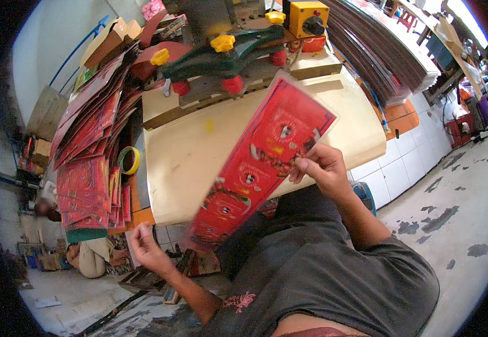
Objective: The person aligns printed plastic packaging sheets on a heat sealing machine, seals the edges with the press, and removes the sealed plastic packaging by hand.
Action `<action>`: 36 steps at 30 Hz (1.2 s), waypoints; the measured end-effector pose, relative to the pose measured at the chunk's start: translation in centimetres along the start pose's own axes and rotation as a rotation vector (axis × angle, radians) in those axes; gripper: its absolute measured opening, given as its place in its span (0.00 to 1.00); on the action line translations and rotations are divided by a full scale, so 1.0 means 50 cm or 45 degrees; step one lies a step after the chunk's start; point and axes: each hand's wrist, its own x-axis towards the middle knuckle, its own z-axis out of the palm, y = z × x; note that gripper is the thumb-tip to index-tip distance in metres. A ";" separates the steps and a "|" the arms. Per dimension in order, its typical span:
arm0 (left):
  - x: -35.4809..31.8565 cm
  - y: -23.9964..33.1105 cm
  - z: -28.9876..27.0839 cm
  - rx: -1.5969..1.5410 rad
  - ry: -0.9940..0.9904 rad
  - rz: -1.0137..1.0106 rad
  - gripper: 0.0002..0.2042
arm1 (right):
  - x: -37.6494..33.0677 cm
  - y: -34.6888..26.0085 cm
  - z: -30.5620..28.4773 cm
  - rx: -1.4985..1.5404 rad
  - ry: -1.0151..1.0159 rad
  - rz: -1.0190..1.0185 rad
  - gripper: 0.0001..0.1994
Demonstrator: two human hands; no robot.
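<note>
My right hand (324, 172) pinches the right edge of a long red printed sheet (248, 177) between thumb and fingers. The sheet slants across the front of the work table, its upper end near the machine and its lower end beyond the table's front edge. Repeated panels with food pictures and round emblems run along it, and a pale margin borders it. My left hand (147, 247) is off the table's front left corner, apart from the sheet. Its fingers are closed on what looks like a thin pale strip (132, 251), partly hidden by the hand.
A dark green clamp bar (227, 56) with yellow knobs and red feet crosses the cream table top (185, 163). Stacked red printed sheets (84, 185) and a yellow tape roll (129, 160) lie left. A tall sheet stack (379, 50) and yellow switch box (308, 20) stand back right.
</note>
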 end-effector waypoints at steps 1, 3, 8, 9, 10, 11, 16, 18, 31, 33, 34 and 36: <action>-0.012 0.034 0.031 -0.068 -0.151 0.040 0.14 | -0.001 0.000 0.001 -0.084 -0.074 -0.004 0.08; -0.032 0.129 0.092 0.001 -0.508 0.252 0.18 | -0.005 -0.008 0.014 -0.104 -0.112 0.003 0.09; -0.066 0.238 0.189 -0.195 -1.045 0.037 0.18 | -0.012 -0.003 0.034 -0.216 -0.288 0.006 0.09; -0.062 0.240 0.194 -0.194 -1.046 0.045 0.18 | -0.013 -0.002 0.038 -0.242 -0.311 -0.008 0.10; -0.055 0.237 0.197 -0.140 -1.062 -0.130 0.16 | -0.011 -0.006 0.040 -0.240 -0.306 -0.015 0.10; -0.047 0.235 0.198 -0.085 -1.075 -0.306 0.15 | -0.010 -0.013 0.042 -0.169 -0.300 0.069 0.09; 0.021 0.215 0.140 -0.203 -0.421 -0.136 0.13 | -0.015 -0.001 0.021 -0.141 -0.386 0.266 0.14; 0.082 0.213 0.085 -0.463 -0.109 -0.107 0.18 | -0.021 0.010 0.015 -0.138 -0.442 0.304 0.15; 0.142 0.130 0.091 -1.131 0.238 -0.308 0.28 | -0.001 0.002 0.003 0.095 -0.387 0.435 0.20; 0.139 0.095 0.091 -1.294 0.134 -0.532 0.25 | 0.011 -0.014 -0.025 -0.022 -0.135 0.349 0.14; 0.135 0.101 0.092 -1.187 0.188 -0.557 0.23 | 0.017 -0.017 -0.060 -0.109 -0.002 0.292 0.12; 0.147 0.091 0.077 -1.205 0.144 -0.603 0.22 | 0.033 -0.030 -0.129 -0.167 0.274 0.184 0.11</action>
